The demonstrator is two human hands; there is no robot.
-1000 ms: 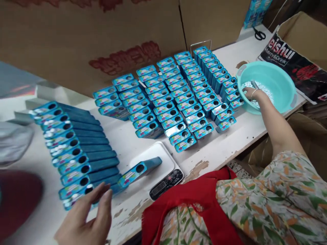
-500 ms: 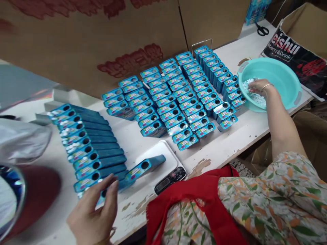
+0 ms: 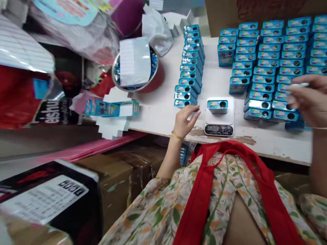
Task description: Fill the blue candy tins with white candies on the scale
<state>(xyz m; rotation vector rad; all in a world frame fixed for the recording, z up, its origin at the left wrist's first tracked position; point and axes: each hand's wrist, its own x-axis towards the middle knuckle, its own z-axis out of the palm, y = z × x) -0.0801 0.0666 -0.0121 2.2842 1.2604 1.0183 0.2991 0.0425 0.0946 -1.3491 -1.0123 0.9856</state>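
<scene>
My left hand [image 3: 184, 121] is at the near end of a row of blue tins [image 3: 188, 75], its thumb and finger apart with nothing seen between them. Small white pellets lie on top of several of these tins. Just to its right, a single blue tin [image 3: 217, 106] with a round dark opening stands upright on a white digital scale [image 3: 220, 119]. At the right edge my right hand [image 3: 310, 98], partly blurred, pinches white pellets [image 3: 301, 84] above the larger block of upright blue tins [image 3: 263, 79].
Left of the tins stands a red round container [image 3: 156, 76], with a white sheet [image 3: 135, 61] over its blue contents. Flattened cartons [image 3: 112, 127] lie by the table edge. Brown boxes [image 3: 109, 177] and a black labelled box [image 3: 51, 197] sit below. Cardboard [image 3: 268, 10] stands behind.
My view has swung left, and the turquoise basin is out of sight. My right hand has come out of the basin with white pellets. The tin on the scale now stands centred in view.
</scene>
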